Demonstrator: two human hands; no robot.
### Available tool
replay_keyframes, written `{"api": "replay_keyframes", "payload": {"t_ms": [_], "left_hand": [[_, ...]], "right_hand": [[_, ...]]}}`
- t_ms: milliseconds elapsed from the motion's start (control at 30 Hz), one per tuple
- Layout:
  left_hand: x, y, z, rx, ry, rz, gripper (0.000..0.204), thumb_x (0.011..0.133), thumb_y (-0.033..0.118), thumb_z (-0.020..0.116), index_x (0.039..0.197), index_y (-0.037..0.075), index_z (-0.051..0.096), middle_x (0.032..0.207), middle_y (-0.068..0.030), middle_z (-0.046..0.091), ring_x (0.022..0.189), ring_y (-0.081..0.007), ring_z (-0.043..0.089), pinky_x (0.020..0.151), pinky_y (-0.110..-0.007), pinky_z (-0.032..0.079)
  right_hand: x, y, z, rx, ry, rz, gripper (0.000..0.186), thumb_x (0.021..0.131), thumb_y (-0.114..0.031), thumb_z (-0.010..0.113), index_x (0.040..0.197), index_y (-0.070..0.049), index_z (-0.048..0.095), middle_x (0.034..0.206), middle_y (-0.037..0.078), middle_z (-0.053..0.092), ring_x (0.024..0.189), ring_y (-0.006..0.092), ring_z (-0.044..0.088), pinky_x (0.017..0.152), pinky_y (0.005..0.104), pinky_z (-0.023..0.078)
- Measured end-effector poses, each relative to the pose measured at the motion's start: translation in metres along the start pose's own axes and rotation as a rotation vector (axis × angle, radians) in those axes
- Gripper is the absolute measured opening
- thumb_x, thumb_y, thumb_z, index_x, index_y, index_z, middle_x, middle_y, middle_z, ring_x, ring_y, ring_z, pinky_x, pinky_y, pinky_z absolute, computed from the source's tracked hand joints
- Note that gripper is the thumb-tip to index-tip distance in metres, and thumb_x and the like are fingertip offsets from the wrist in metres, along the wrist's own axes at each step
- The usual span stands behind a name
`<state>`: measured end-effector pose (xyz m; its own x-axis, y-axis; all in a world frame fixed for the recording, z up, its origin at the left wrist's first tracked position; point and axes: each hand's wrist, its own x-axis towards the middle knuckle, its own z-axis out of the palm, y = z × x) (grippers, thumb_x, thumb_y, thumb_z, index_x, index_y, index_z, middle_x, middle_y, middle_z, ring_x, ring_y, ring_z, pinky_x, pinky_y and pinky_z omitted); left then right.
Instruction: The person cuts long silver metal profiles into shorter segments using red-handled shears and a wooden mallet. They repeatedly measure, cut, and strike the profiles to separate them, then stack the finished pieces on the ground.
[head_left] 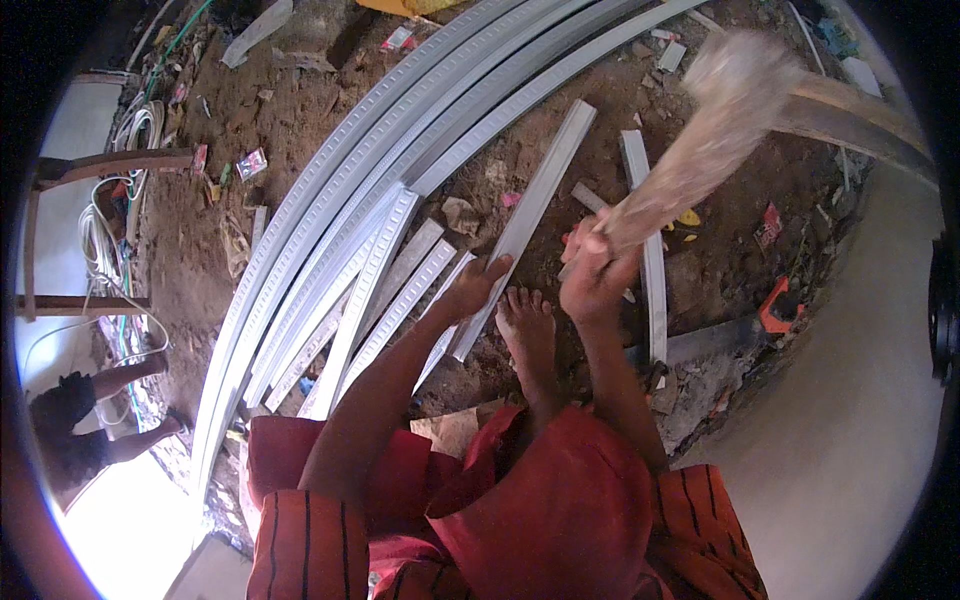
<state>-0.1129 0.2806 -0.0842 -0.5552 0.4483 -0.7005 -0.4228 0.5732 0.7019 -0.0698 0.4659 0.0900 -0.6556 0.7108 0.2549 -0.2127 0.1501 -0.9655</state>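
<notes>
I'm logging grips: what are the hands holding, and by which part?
The left hand holds a grey metal strip along its nearer half; the right hand grips a motion-blurred, hammer-like brown tool by its handle's near end.

Two hands are showing, the left hand [474, 288] and the right hand [600, 275]; one blurry wooden club [695, 155] is showing; one saw [715, 340] is lying near the dirt floor's [185, 270] right edge; two white cable bundles [97, 240] are sitting along its left edge; grey strips [543, 190] are overlapping too much to count.
</notes>
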Motion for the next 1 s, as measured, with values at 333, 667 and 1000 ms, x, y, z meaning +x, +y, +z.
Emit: {"api": "replay_keyframes", "payload": {"t_ms": [333, 667, 1000], "left_hand": [[-0.04, 0.104, -0.014, 0.317, -0.165, 0.139, 0.085, 0.071, 0.056, 0.066, 0.126, -0.005, 0.046, 0.112, -0.0283, 0.058, 0.107, -0.0346, 0.057, 0.093, -0.04, 0.042], [0.013, 0.177, -0.02, 0.912, 0.142, 0.202, 0.071, 0.072, 0.026, 0.07, 0.13, 0.01, 0.033, 0.11, -0.0253, 0.058, 0.098, -0.0411, 0.06, 0.083, -0.05, 0.048], [0.034, 0.129, -0.032, 0.785, 0.232, 0.279, 0.06, 0.072, 0.017, 0.067, 0.125, 0.008, 0.038, 0.115, -0.0231, 0.051, 0.103, -0.0426, 0.056, 0.086, -0.049, 0.047]], "right_hand": [[-0.016, 0.01, -0.025, 0.151, 0.113, 0.604, 0.041, 0.092, -0.038, 0.05, 0.112, -0.003, 0.046, 0.067, 0.001, 0.047, 0.048, 0.0078, 0.044, 0.039, 0.0233, 0.035], [0.015, 0.017, -0.066, -0.371, 0.161, 0.359, 0.05, 0.088, -0.041, 0.058, 0.117, -0.002, 0.047, 0.079, 0.004, 0.052, 0.061, 0.0111, 0.051, 0.048, 0.0262, 0.043], [0.027, 0.001, -0.152, -0.225, 0.334, 0.318, 0.049, 0.09, -0.035, 0.053, 0.125, -0.003, 0.045, 0.086, 0.007, 0.058, 0.071, 0.0146, 0.055, 0.063, 0.0308, 0.045]]}}
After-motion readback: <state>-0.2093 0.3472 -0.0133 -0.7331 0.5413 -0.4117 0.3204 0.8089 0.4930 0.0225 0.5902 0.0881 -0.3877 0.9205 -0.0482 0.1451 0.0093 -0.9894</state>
